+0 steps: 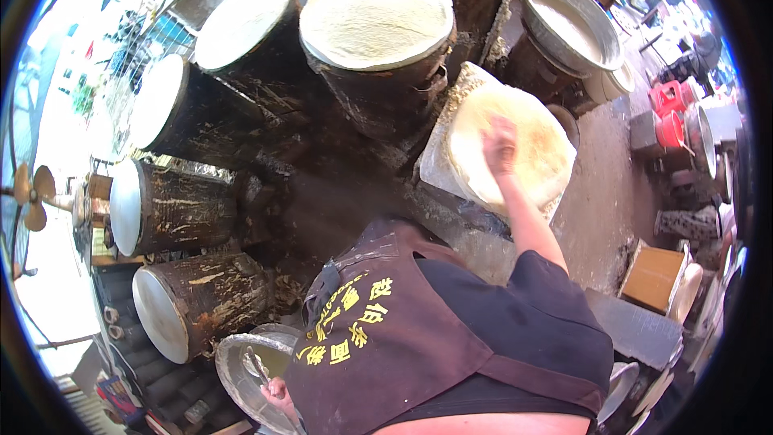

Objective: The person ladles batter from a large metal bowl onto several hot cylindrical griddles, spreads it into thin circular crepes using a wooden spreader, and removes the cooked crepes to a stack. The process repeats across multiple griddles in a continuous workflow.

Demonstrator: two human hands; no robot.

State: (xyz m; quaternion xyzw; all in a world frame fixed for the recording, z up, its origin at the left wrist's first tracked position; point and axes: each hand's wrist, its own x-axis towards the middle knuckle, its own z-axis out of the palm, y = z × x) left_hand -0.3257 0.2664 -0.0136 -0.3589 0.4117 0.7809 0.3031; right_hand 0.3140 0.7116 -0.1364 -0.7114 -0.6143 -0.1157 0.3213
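At the lower left, my left hand [278,393] is closed round a batter-coated utensil [256,364], whose exact kind I cannot make out. That utensil is over a round metal basin [233,346] of pale batter. My right arm reaches out to the upper right. There my right hand [501,145], smeared by motion, is over a stack of thin round pancakes [547,145]; whether it touches them is unclear. Under the stack is a pale, crusted board [431,157]. Straight ahead, a pale sheet of batter or pancake [378,20] covers a round griddle on a dark drum stove [382,101].
More drum stoves with round griddles curve along the left: one [245,24] at upper left, another [125,208] and a lower one [161,314]. A wide metal basin [572,20] of pale liquid stands upper right. A cardboard-coloured box [654,278] and a red container [668,129] are farther right.
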